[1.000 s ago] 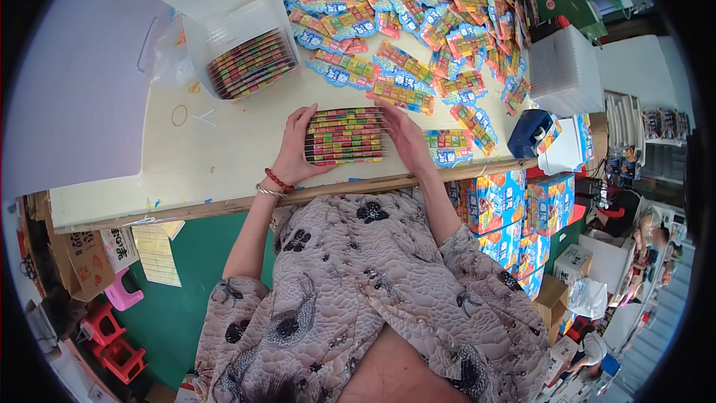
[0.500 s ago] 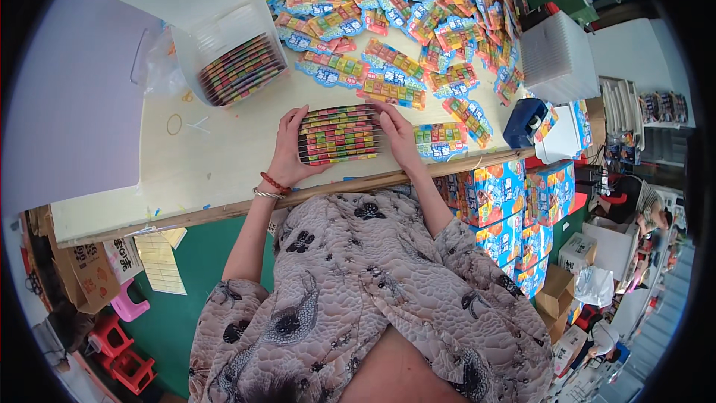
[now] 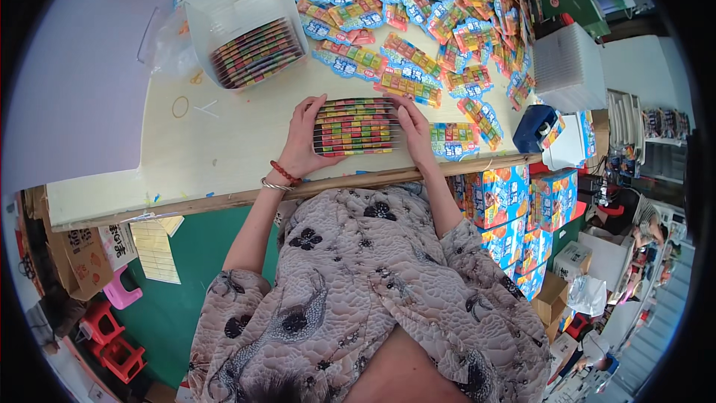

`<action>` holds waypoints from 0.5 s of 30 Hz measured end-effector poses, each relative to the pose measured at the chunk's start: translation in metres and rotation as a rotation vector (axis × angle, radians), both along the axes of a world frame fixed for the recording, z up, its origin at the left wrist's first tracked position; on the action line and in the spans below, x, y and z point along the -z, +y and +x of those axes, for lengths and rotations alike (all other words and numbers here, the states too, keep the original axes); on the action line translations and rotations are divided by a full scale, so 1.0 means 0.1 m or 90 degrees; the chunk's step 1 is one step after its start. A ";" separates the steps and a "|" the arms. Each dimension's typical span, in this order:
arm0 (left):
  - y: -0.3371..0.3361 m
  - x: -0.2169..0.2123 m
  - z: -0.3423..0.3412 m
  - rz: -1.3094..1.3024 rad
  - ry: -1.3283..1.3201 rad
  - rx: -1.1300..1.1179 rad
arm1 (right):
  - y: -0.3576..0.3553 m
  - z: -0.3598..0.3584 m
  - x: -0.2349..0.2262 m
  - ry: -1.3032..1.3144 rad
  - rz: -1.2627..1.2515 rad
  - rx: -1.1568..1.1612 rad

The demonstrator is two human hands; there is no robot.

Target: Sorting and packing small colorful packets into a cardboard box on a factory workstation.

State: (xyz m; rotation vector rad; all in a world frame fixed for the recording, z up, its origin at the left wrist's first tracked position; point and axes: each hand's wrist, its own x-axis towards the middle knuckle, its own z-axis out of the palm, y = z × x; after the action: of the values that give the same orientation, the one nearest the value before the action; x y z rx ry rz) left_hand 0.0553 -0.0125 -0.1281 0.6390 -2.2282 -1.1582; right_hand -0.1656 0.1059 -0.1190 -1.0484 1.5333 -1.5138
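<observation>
Between my two hands stands a stack of candy blister cards (image 3: 356, 127), edges up, showing rows of red, yellow and green. My left hand (image 3: 304, 138) is wrapped round its left end, thumb along the near side. Round the right end curl the fingers of my right hand (image 3: 412, 130). The stack is just above or on the pale tabletop (image 3: 246, 142), near its front edge; I cannot tell if it touches. Beyond it, to the left, a white open box (image 3: 212, 26) holds a similar row of cards (image 3: 257, 52).
Loose candy cards (image 3: 410, 67) are heaped across the far side of the table. At the right stand a stack of clear plastic trays (image 3: 570, 67) and a dark blue tape dispenser (image 3: 533, 128). A rubber band (image 3: 180, 107) lies at left. Printed blue cartons (image 3: 496, 198) are piled below the table's edge.
The whole view has shifted slightly, so the table things appear farther right and up. Both hands keep their hold on the stack of cards.
</observation>
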 end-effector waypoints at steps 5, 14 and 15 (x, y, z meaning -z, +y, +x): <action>0.01 -0.02 0.02 -0.013 -0.007 -0.002 | 0.01 0.01 -0.04 -0.017 0.036 -0.025; -0.03 0.01 -0.01 -0.025 0.016 -0.008 | 0.01 -0.06 0.01 -0.074 0.031 -0.038; 0.00 0.03 0.01 -0.025 0.017 -0.003 | 0.02 -0.07 0.03 -0.086 0.035 -0.057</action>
State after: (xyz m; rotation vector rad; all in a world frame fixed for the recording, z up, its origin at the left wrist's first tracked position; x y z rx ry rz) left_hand 0.0567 -0.0128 -0.1311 0.6106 -2.2202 -1.1118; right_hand -0.1728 0.1075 -0.1222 -0.9512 1.4086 -1.4439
